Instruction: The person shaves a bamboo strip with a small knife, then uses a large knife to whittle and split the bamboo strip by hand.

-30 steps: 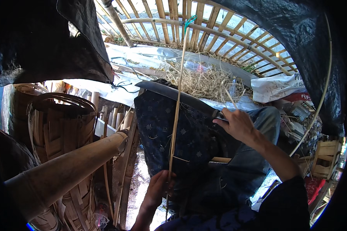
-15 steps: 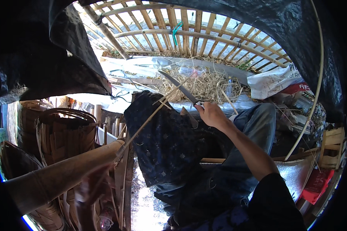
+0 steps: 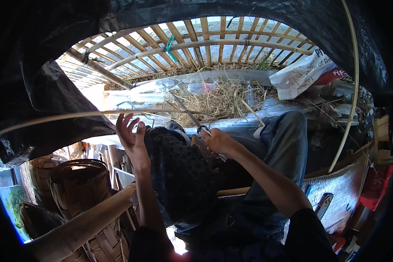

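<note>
My right hand (image 3: 222, 143) is closed round the handle of a long-bladed knife (image 3: 188, 112), its blade slanting up to the left. A thin bamboo strip (image 3: 81, 115) runs almost level from the far left to the blade. Just under the strip is my left hand (image 3: 133, 136), palm turned up and fingers spread. Its fingertips meet the strip or lie very close behind it; a firm grip does not show. A dark cloth (image 3: 174, 174) covers my left leg, below the knife.
A thick bamboo pole (image 3: 87, 216) slants in at lower left, before several woven baskets (image 3: 78, 183). Dry shavings (image 3: 222, 102) and a plastic bottle (image 3: 249, 92) lie ahead, before a slatted bamboo fence (image 3: 205, 43). A long curved strip (image 3: 353, 91) stands at right.
My left hand has risen from the lower left to beside the strip. The strip has swung from a steep slant to nearly level. My right hand and knife have shifted slightly left and down.
</note>
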A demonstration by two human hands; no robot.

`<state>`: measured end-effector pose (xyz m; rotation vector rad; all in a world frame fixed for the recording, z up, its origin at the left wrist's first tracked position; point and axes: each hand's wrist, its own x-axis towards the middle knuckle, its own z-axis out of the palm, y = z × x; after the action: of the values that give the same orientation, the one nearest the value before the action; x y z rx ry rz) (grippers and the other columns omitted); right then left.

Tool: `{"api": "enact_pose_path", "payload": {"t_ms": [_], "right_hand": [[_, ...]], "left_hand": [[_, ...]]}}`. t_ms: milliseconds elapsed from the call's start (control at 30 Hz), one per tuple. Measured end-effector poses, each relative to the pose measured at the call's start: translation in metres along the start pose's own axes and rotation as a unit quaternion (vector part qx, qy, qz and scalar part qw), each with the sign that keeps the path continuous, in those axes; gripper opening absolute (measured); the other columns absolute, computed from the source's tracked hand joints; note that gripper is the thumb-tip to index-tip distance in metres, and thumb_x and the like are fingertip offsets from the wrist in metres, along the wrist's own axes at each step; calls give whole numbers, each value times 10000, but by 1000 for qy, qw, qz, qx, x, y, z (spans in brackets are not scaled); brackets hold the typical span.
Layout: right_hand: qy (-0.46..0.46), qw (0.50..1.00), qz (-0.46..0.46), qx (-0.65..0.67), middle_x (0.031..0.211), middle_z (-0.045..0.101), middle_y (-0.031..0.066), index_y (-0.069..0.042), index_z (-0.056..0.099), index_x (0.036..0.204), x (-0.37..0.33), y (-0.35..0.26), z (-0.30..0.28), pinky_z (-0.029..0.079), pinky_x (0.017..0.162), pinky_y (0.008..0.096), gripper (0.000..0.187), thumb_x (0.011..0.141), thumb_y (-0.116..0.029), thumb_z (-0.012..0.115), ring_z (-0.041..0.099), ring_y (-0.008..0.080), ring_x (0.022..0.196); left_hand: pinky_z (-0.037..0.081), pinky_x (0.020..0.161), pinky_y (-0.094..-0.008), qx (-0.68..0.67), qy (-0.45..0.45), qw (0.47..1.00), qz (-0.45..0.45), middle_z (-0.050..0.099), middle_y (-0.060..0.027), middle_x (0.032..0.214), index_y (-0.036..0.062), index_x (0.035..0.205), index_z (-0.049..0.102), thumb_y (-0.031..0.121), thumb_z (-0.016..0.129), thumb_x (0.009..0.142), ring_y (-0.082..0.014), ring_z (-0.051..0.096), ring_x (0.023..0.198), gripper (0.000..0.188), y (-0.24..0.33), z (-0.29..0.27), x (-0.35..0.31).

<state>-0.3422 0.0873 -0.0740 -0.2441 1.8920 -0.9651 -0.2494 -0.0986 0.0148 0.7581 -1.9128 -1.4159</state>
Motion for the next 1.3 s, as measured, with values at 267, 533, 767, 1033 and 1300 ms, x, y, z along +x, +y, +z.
{"api": "enact_pose_path", "payload": {"t_ms": [267, 533, 767, 1033, 1300], "right_hand": [[-149, 989, 14, 13, 690, 538, 79, 59, 457, 972, -75, -69, -79, 465, 481, 296, 441, 955, -379, 414, 556, 134, 558], [-118, 992, -27, -43, 686, 485, 44, 22, 472, 929, -141, -123, -132, 430, 460, 255, 413, 954, -386, 415, 495, 88, 504], [-94, 994, -2, -50, 576, 495, 29, 5, 495, 824, -232, -138, -167, 350, 335, 237, 380, 882, -362, 574, 455, 80, 372], [-118, 990, 40, -70, 552, 469, 12, 16, 503, 852, -268, -114, -168, 311, 335, 243, 342, 827, -277, 679, 429, 82, 380], [-134, 981, -38, -137, 590, 549, 21, -12, 500, 1000, -235, -51, -160, 416, 433, 260, 343, 838, -270, 659, 537, 95, 475]], "left_hand": [[486, 774, -298, 46, -134, 968, 206, 655, -122, 917, -43, 1023, 596, 258, 371, 998, -151, 630, 795, 376, 76, 25, 89], [484, 665, -226, 0, -191, 907, 374, 670, -103, 813, -14, 1069, 563, 150, 476, 957, -145, 660, 778, 217, 162, 52, 83], [508, 567, -215, -10, -105, 885, 454, 646, -101, 650, -34, 958, 567, 204, 522, 934, -150, 657, 603, 244, 248, 47, 35], [565, 643, -281, -68, -278, 884, 370, 654, -117, 768, -24, 1060, 569, 196, 516, 938, -194, 678, 697, 257, 250, 38, 23], [566, 621, -276, -59, -209, 920, 328, 650, -126, 747, -27, 1030, 550, 190, 496, 947, -201, 683, 695, 239, 237, 52, 3]]}}
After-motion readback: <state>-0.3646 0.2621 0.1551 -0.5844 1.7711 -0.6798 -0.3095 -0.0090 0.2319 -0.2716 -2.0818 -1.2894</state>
